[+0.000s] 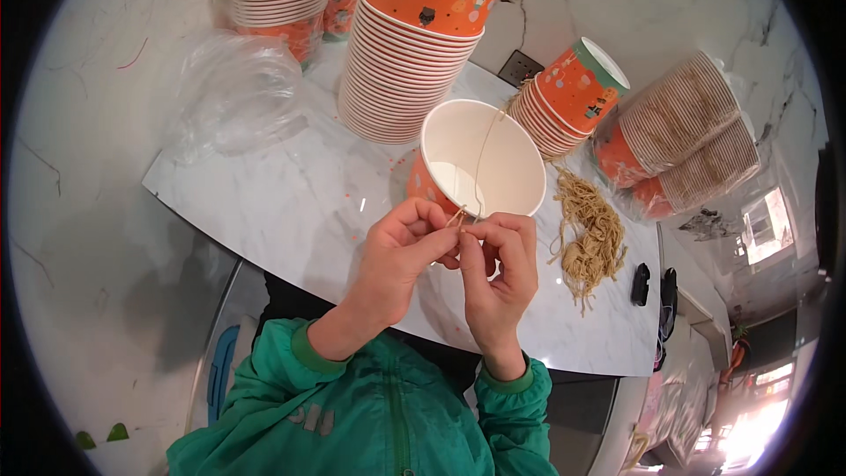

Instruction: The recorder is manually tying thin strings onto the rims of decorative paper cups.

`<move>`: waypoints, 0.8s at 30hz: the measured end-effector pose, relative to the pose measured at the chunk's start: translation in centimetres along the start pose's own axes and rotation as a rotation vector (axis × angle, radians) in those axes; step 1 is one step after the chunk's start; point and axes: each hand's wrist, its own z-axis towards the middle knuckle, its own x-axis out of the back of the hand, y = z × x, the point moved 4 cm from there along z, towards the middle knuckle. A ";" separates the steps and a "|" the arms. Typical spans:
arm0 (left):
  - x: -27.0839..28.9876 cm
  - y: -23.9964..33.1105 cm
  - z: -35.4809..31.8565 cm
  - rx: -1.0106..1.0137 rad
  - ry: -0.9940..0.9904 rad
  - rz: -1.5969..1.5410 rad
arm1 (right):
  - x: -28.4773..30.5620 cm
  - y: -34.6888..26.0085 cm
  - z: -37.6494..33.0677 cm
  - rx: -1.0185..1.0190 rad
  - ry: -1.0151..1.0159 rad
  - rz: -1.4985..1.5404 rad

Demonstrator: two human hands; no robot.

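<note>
both hands (449, 256) pinch a thin string (483, 159) — seemingly knotting — at the cup (480, 163) rim, near table's (291, 203) edge

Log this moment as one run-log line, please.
left hand: pinching twine | right hand: pinching twine at cup rim | paper cup: upright on table | twine bundle: beside cup

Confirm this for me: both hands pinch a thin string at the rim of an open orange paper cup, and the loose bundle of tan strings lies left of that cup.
Not quite. The head view shows the bundle of tan strings lying right of the paper cup, not left. The rest holds: left hand and right hand pinch the thin string at its rim.
</note>
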 end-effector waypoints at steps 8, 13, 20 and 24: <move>0.5 0.3 0.5 0.213 -0.035 -0.017 | -0.5 0.0 -0.4 0.123 -0.030 -0.175; 1.0 0.0 0.6 0.178 -0.077 0.000 | -0.3 0.1 -0.3 0.149 -0.018 -0.176; 0.7 -0.1 0.9 0.206 -0.033 -0.003 | 0.4 0.9 -1.0 0.145 0.010 -0.120; -0.2 0.4 1.0 0.100 0.049 0.256 | 0.6 0.8 -0.8 0.155 0.000 -0.117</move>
